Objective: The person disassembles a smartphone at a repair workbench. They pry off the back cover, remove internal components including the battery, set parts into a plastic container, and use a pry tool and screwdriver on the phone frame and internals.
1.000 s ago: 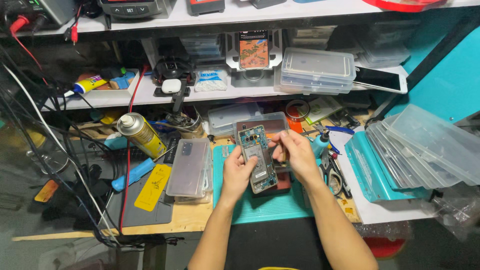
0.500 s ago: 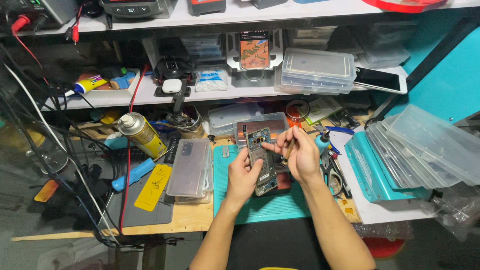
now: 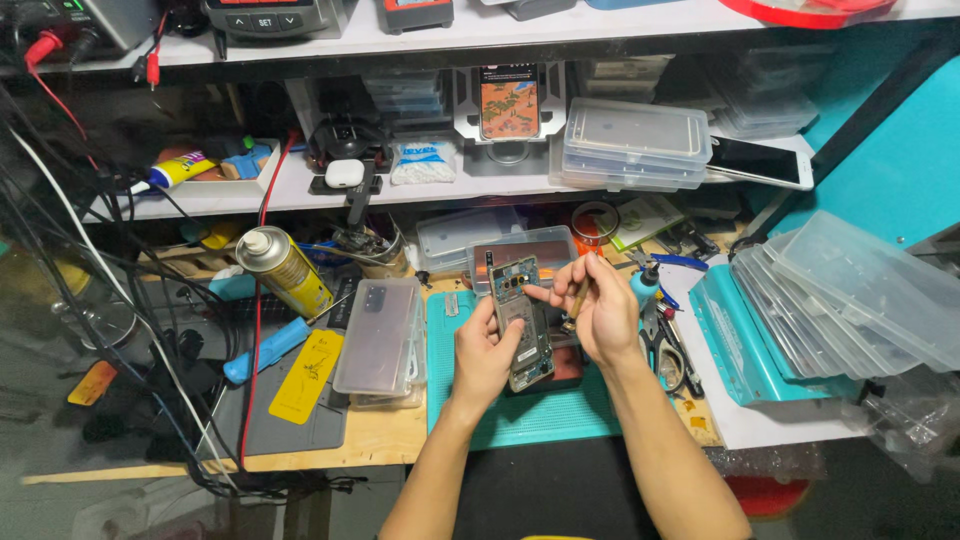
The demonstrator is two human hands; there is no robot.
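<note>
- Cluttered shelves [image 3: 440,190] of clear plastic cases, cables and small tools rise behind my worktop [image 3: 380,440], where a teal mat [image 3: 545,415] lies under my hands.
- My left hand [image 3: 485,355] is wrapped around the lower part of an opened phone [image 3: 522,320], holding it up above the mat with its bare insides facing me.
- My right hand [image 3: 600,310] is closed on a thin brown tool [image 3: 580,297], its forefinger reaching to the phone's upper part.
- Left of the mat lies a clear case [image 3: 380,335]; beyond it stands a yellow spray can [image 3: 285,270].
</note>
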